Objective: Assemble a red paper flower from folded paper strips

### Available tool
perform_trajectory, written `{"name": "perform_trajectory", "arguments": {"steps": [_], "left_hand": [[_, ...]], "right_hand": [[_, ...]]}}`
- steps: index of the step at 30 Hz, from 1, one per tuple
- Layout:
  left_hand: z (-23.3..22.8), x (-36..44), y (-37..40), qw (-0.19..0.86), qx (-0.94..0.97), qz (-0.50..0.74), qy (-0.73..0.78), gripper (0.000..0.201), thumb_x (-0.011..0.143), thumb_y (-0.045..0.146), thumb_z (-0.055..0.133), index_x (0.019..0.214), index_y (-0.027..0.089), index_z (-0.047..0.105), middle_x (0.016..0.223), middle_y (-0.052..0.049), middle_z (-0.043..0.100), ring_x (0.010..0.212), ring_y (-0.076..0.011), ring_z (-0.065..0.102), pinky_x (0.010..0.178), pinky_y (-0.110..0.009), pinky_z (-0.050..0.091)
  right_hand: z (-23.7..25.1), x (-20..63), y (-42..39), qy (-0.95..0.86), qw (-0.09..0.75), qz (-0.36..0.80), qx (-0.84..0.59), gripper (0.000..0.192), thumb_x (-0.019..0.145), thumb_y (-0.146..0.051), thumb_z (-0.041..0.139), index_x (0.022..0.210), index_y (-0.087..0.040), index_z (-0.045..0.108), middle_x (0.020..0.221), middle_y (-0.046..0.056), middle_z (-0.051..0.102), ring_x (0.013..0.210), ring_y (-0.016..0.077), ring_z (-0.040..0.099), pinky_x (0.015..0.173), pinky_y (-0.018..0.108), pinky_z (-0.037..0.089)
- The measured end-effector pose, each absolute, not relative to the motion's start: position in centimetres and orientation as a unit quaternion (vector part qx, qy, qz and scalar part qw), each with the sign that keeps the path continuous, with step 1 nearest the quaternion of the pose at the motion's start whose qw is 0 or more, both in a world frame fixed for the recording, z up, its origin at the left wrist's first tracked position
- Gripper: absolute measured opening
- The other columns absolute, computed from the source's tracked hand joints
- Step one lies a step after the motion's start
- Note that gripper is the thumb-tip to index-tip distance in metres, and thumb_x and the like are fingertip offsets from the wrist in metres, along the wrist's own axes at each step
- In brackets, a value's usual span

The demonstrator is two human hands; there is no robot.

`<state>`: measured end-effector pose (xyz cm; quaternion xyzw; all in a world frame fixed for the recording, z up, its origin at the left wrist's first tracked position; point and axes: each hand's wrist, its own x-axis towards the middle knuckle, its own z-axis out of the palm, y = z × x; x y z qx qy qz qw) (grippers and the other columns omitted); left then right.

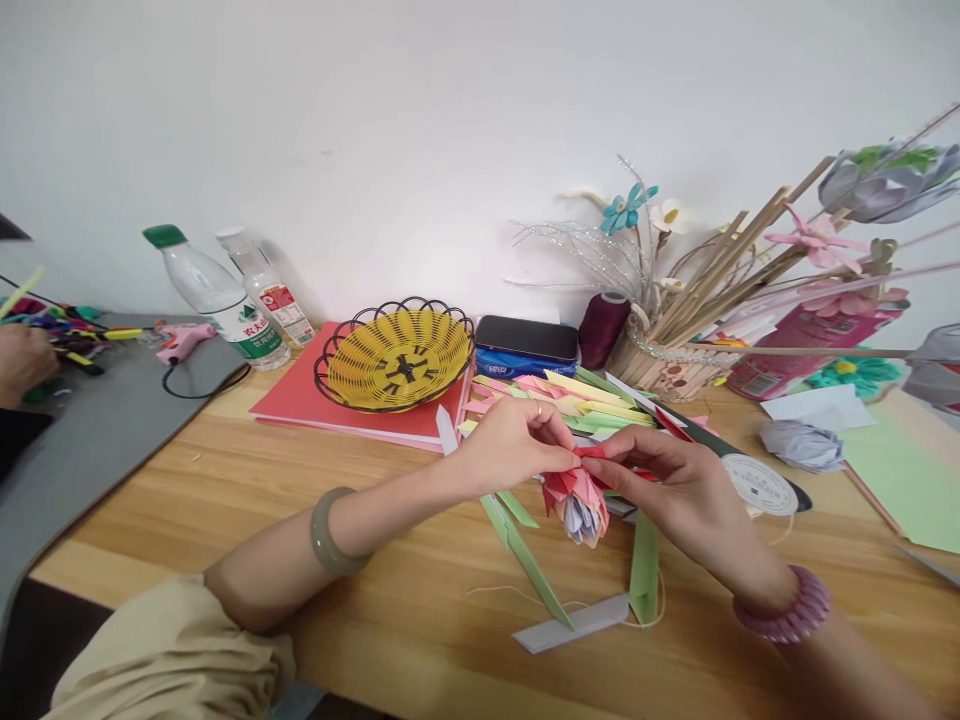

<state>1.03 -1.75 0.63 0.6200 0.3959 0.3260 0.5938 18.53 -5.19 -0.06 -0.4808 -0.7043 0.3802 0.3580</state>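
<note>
My left hand (517, 443) and my right hand (667, 480) meet over the wooden table (300, 500), both pinching a folded paper flower (581, 503) with red outer petals and pale lavender inner ones. The flower hangs just below my fingertips, tilted downward. Green folded paper strips (525, 550) stick out beneath it, and a lavender strip (570, 625) lies nearer to me. A thin thread (510, 592) trails across the table under the strips. My left wrist wears a green bangle, my right wrist a pink bracelet.
A pile of folded coloured strips (570, 395) lies behind my hands. Behind it are a yellow wire basket (395, 355) on red folders, a phone (526, 338), a thread spool (604, 328), a vase of craft flowers (675, 365), two bottles (225, 295). Another person's hand (22, 362) works far left.
</note>
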Motion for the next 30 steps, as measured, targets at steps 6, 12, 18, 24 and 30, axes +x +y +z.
{"name": "perform_trajectory", "arguments": {"steps": [6, 12, 18, 24, 30], "left_hand": [[0.7, 1.0, -2.0, 0.547, 0.645, 0.341, 0.409, 0.005, 0.062, 0.012, 0.06, 0.061, 0.012, 0.055, 0.059, 0.001, 0.058, 0.054, -0.0069, 0.054, 0.052, -0.018, 0.042], [0.5, 0.8, -2.3, 0.513, 0.675, 0.341, 0.406, 0.002, 0.065, 0.015, 0.058, 0.063, 0.014, 0.057, 0.062, 0.001, 0.06, 0.056, -0.0075, 0.055, 0.052, -0.018, 0.043], [0.5, 0.9, -2.5, 0.509, 0.67, 0.345, 0.416, 0.003, 0.065, 0.015, 0.058, 0.063, 0.013, 0.057, 0.06, 0.001, 0.059, 0.053, -0.0078, 0.054, 0.052, -0.019, 0.043], [0.6, 0.3, -1.0, 0.659, 0.615, 0.303, 0.31, 0.014, 0.07, 0.023, 0.061, 0.078, 0.012, 0.06, 0.069, -0.001, 0.059, 0.058, -0.0076, 0.053, 0.057, -0.022, 0.043], [0.2, 0.1, -0.5, 0.713, 0.599, 0.263, 0.254, 0.046, 0.059, 0.014, 0.072, 0.103, 0.018, 0.061, 0.1, -0.006, 0.062, 0.092, -0.0147, 0.057, 0.082, -0.028, 0.043]], "right_hand": [[0.6, 18.2, -5.3, -0.707, 0.339, 0.378, -0.492, 0.022, 0.077, -0.041, 0.058, 0.083, -0.021, 0.063, 0.081, 0.003, 0.067, 0.075, 0.0174, 0.061, 0.063, 0.027, 0.049], [0.5, 18.3, -5.2, -0.723, 0.335, 0.343, -0.498, 0.019, 0.078, -0.04, 0.058, 0.077, -0.021, 0.063, 0.077, 0.001, 0.067, 0.071, 0.0148, 0.06, 0.062, 0.025, 0.048], [0.4, 18.3, -5.4, -0.729, 0.347, 0.317, -0.498, 0.02, 0.078, -0.039, 0.057, 0.075, -0.021, 0.065, 0.074, 0.001, 0.068, 0.068, 0.0156, 0.06, 0.061, 0.026, 0.048], [0.0, 18.8, -5.1, -0.675, 0.393, 0.376, -0.499, 0.021, 0.073, -0.041, 0.062, 0.074, -0.02, 0.063, 0.072, 0.002, 0.067, 0.065, 0.0161, 0.061, 0.06, 0.027, 0.05], [-0.4, 19.1, -4.9, -0.665, 0.437, 0.314, -0.518, 0.021, 0.074, -0.041, 0.061, 0.074, -0.019, 0.06, 0.073, 0.003, 0.066, 0.065, 0.0158, 0.061, 0.059, 0.027, 0.051]]}}
